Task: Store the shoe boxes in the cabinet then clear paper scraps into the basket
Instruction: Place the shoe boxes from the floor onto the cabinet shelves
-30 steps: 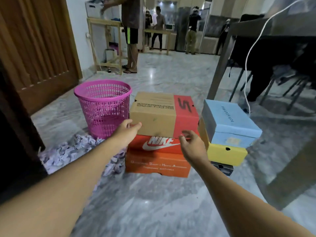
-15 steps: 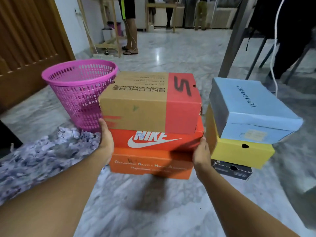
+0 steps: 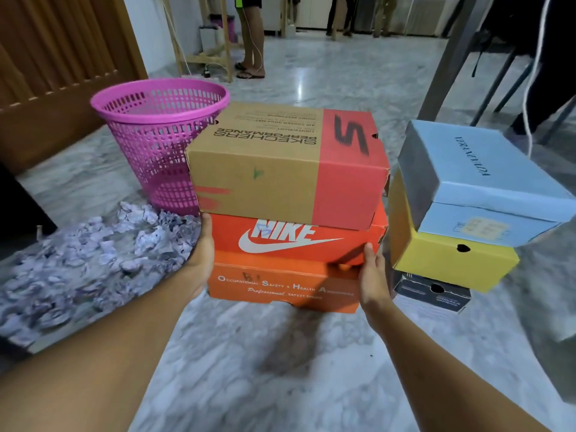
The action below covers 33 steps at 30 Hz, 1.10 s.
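Head view, only one.

- Left hand (image 3: 202, 254), centre-left of the frame: palm against the left end of the middle stack, thumb up along the corner of the Nike box (image 3: 296, 241). The fingers are hidden behind the boxes, so I can't tell how far they curl.
- Right hand (image 3: 374, 275), centre-right: thumb lies on the front face of the Nike box at its lower right corner. The rest of the fingers go round the right end, out of sight. It grips that corner.
- Middle stack, centre frame, three boxes: brown-and-red box (image 3: 280, 169) on top, Nike box under it, orange box (image 3: 280, 288) with white print at the bottom. There is a dark shadow on the floor (image 3: 280, 385) just below. I can't tell if the stack is lifted.
- Second stack, right of frame, just beside the right hand: blue box (image 3: 486, 173) on top and turned askew, yellow box (image 3: 452, 266) under it, dark box (image 3: 433, 293) at the bottom.
- Pink basket (image 3: 156, 141), upright, upper left of the middle stack, partly behind the brown-and-red box.
- Paper scraps (image 3: 93, 260) are heaped on the floor at the left of the frame, reaching the basket's foot and the left hand.
- Wooden door (image 3: 62, 57) upper left.
- Somebody's bare legs (image 3: 252, 48) top centre.
- Grey table leg (image 3: 448, 57) and white cable (image 3: 530, 88) upper right.
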Each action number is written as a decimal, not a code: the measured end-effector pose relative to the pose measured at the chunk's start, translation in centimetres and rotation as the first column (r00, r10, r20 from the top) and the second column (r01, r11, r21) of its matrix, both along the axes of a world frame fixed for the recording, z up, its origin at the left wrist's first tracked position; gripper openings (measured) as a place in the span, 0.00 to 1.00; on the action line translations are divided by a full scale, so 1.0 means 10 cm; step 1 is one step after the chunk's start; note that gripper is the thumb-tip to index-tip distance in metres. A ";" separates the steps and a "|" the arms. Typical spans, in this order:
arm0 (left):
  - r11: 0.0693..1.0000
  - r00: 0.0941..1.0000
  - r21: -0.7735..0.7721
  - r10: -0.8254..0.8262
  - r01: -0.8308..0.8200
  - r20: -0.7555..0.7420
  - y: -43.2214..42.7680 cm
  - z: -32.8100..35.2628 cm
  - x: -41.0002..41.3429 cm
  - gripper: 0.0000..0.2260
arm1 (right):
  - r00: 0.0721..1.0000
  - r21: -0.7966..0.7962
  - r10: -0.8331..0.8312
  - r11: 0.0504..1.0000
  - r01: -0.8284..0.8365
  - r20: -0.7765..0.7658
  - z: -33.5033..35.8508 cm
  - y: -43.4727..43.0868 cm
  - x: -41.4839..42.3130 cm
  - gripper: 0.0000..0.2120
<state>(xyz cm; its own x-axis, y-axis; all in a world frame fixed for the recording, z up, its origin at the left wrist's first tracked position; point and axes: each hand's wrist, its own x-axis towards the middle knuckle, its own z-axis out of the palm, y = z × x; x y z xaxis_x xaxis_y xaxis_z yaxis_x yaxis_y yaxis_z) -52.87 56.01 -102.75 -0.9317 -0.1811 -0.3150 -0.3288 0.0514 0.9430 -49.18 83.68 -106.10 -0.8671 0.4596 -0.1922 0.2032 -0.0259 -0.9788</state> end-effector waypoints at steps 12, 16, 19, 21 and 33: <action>0.996 0.999 0.085 -0.033 0.030 0.036 -0.27 -0.10 1.08 0.27 | 0.998 -0.009 -0.041 0.999 0.041 0.050 -0.08 -0.19 1.11 0.26; 0.996 1.000 0.085 -0.016 0.015 0.017 -0.31 -0.06 1.55 0.26 | 0.993 -0.021 -0.102 0.994 0.103 0.067 -0.05 -0.31 1.59 0.27; 0.996 0.999 0.088 -0.028 0.024 0.046 -0.40 -0.05 1.89 0.26 | 0.986 0.000 -0.147 0.989 0.148 0.083 -0.03 -0.47 1.96 0.28; 0.996 0.999 0.091 -0.008 0.003 0.052 -0.49 -0.04 2.09 0.28 | 0.981 -0.001 -0.178 0.984 0.179 0.072 -0.04 -0.56 2.17 0.28; 0.959 0.936 -0.125 -0.212 0.255 0.281 -1.10 0.45 2.40 0.11 | 0.916 -0.041 -0.385 0.919 0.392 0.109 0.38 -0.68 2.69 0.33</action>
